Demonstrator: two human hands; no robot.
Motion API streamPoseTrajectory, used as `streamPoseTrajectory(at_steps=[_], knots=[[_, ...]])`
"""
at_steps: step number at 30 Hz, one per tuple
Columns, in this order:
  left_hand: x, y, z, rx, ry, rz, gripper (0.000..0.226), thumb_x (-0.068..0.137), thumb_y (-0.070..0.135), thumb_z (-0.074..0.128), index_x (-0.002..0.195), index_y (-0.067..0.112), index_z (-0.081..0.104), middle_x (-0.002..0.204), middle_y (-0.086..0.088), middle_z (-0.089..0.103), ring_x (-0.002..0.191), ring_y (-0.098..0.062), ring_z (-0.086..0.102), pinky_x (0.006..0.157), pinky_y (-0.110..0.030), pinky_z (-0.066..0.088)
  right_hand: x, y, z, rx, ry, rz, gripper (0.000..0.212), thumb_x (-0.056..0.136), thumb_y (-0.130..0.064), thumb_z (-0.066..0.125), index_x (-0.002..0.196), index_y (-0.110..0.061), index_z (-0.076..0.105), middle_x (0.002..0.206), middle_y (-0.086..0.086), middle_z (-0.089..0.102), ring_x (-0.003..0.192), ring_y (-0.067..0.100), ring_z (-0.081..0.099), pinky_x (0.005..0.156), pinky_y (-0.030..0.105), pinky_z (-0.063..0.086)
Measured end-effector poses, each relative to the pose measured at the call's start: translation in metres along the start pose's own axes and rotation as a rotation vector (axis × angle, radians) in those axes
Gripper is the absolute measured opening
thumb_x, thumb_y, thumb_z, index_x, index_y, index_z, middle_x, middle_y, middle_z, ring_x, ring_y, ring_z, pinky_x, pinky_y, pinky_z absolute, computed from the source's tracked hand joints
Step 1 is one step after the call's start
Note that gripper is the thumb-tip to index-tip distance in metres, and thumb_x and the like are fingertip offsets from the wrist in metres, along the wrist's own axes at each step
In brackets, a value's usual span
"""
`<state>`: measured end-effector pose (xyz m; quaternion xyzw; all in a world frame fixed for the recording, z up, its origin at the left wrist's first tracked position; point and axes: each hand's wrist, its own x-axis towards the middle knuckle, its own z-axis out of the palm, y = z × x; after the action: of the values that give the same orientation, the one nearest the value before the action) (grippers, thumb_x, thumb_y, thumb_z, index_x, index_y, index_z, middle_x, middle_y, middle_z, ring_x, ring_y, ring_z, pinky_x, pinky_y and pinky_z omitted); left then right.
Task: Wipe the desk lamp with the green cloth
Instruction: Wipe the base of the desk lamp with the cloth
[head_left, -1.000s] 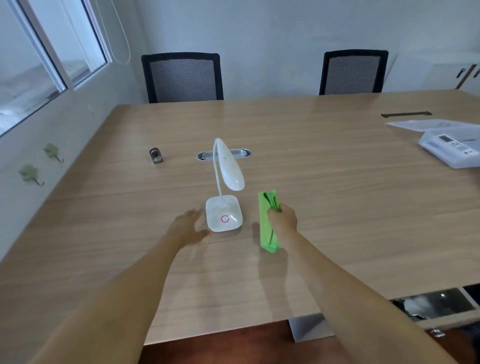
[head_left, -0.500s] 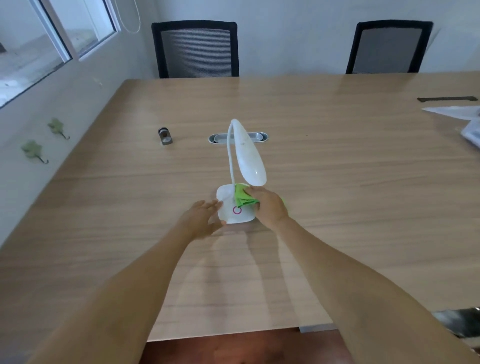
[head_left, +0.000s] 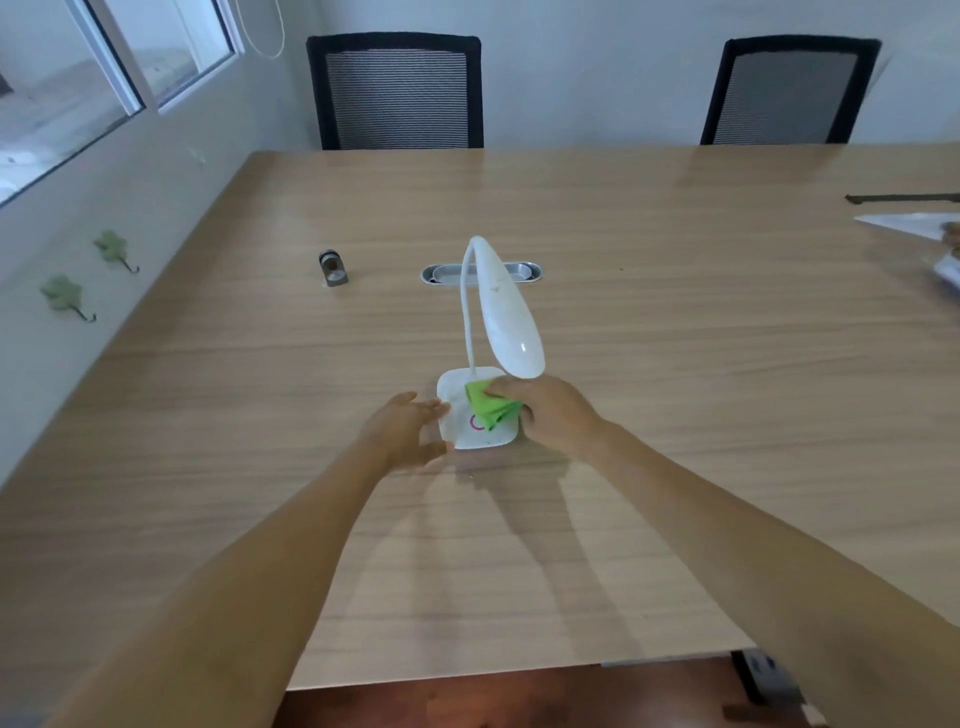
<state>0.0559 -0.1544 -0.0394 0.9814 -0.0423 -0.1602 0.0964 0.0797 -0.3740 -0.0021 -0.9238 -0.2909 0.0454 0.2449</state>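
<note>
Here my right hand pinches the green cloth on the lamp base; the neck rises at twelve o'clock, left fingers spread at nine.

- Left hand: palm down, fingers loosely spread and extended forward, forearm outstretched.
- Right hand: fingers curled closed around the green cloth, forearm outstretched.

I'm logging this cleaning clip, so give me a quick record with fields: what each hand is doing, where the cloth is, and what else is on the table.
left hand: open, against the left edge of the lamp base
right hand: holds the green cloth
cloth position: pressed on the base, under the lamp head
table: small metal object, cable grommet, papers
</note>
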Motion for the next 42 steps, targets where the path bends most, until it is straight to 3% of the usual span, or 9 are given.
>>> streamPoseTrajectory(at_steps=[4, 9, 13, 15, 19, 29, 36, 39, 42], knots=[[0.002, -0.002, 0.001, 0.003, 0.007, 0.004, 0.071, 0.084, 0.052, 0.056, 0.147, 0.03, 0.031, 0.155, 0.01, 0.034, 0.149, -0.022, 0.014, 0.121, -0.031, 0.018, 0.025, -0.006, 0.024, -0.099, -0.13, 0.025, 0.047, 0.086, -0.004, 0.048, 0.127, -0.024, 0.055, 0.137, 0.003, 0.054, 0.125, 0.028, 0.048, 0.103, 0.04, 0.043], [0.002, -0.002, 0.001, -0.032, 0.018, -0.017, 0.071, 0.082, 0.052, 0.06, 0.146, 0.032, 0.035, 0.154, 0.014, 0.035, 0.149, -0.018, 0.014, 0.12, -0.031, 0.021, 0.001, -0.003, 0.041, -0.118, -0.04, -0.064, 0.054, 0.071, 0.006, 0.048, 0.116, -0.018, 0.065, 0.127, 0.004, 0.064, 0.117, 0.033, 0.051, 0.095, 0.046, 0.049], [0.001, -0.001, -0.001, -0.036, 0.006, -0.024, 0.071, 0.082, 0.052, 0.059, 0.146, 0.032, 0.035, 0.154, 0.015, 0.033, 0.149, -0.018, 0.013, 0.119, -0.031, 0.023, -0.025, 0.011, 0.033, -0.148, -0.091, -0.129, 0.06, 0.064, -0.002, 0.034, 0.109, -0.021, 0.068, 0.12, 0.002, 0.068, 0.111, 0.032, 0.058, 0.092, 0.042, 0.051], [0.001, -0.001, -0.002, -0.042, 0.001, -0.026, 0.071, 0.082, 0.051, 0.06, 0.145, 0.031, 0.035, 0.154, 0.015, 0.034, 0.149, -0.018, 0.014, 0.119, -0.031, 0.023, -0.02, 0.013, 0.021, -0.139, -0.012, -0.097, 0.061, 0.064, -0.006, 0.029, 0.109, -0.021, 0.068, 0.117, 0.002, 0.069, 0.107, 0.032, 0.06, 0.09, 0.042, 0.052], [0.0, 0.001, -0.002, -0.057, 0.004, -0.04, 0.07, 0.082, 0.048, 0.062, 0.145, 0.029, 0.037, 0.154, 0.014, 0.034, 0.148, -0.018, 0.015, 0.118, -0.03, 0.022, 0.006, 0.009, 0.012, -0.065, 0.134, 0.052, 0.052, 0.074, 0.003, 0.041, 0.117, -0.016, 0.064, 0.125, 0.009, 0.064, 0.116, 0.033, 0.055, 0.098, 0.036, 0.046], [0.002, 0.003, -0.007, -0.052, -0.02, -0.038, 0.072, 0.081, 0.049, 0.062, 0.145, 0.028, 0.038, 0.154, 0.013, 0.035, 0.147, -0.017, 0.018, 0.118, -0.032, 0.025, -0.023, 0.02, 0.01, -0.026, -0.138, 0.029, 0.054, 0.066, 0.006, 0.042, 0.105, -0.018, 0.07, 0.115, 0.008, 0.07, 0.107, 0.031, 0.061, 0.093, 0.039, 0.05], [0.006, 0.008, -0.014, -0.023, 0.038, -0.029, 0.079, 0.079, 0.053, 0.063, 0.147, 0.025, 0.035, 0.155, 0.008, 0.034, 0.145, -0.015, 0.026, 0.118, -0.033, 0.026, 0.019, 0.001, -0.015, 0.092, 0.189, 0.349, 0.037, 0.081, 0.002, 0.051, 0.113, -0.011, 0.062, 0.12, 0.016, 0.059, 0.108, 0.035, 0.056, 0.084, 0.036, 0.047], [0.006, 0.009, -0.011, -0.004, -0.003, -0.008, 0.079, 0.081, 0.051, 0.061, 0.148, 0.024, 0.03, 0.157, 0.008, 0.031, 0.146, -0.016, 0.023, 0.119, -0.033, 0.024, 0.031, -0.006, -0.002, 0.139, 0.133, 0.397, 0.034, 0.082, 0.003, 0.048, 0.095, -0.022, 0.067, 0.12, 0.017, 0.062, 0.11, 0.039, 0.055, 0.089, 0.043, 0.049], [0.006, 0.007, -0.009, -0.003, -0.013, 0.001, 0.078, 0.082, 0.051, 0.06, 0.148, 0.024, 0.029, 0.157, 0.009, 0.031, 0.145, -0.018, 0.024, 0.118, -0.032, 0.024, 0.03, 0.004, 0.015, 0.045, 0.006, 0.333, 0.046, 0.082, -0.001, 0.049, 0.118, -0.027, 0.062, 0.128, 0.014, 0.059, 0.117, 0.038, 0.051, 0.098, 0.043, 0.047]])
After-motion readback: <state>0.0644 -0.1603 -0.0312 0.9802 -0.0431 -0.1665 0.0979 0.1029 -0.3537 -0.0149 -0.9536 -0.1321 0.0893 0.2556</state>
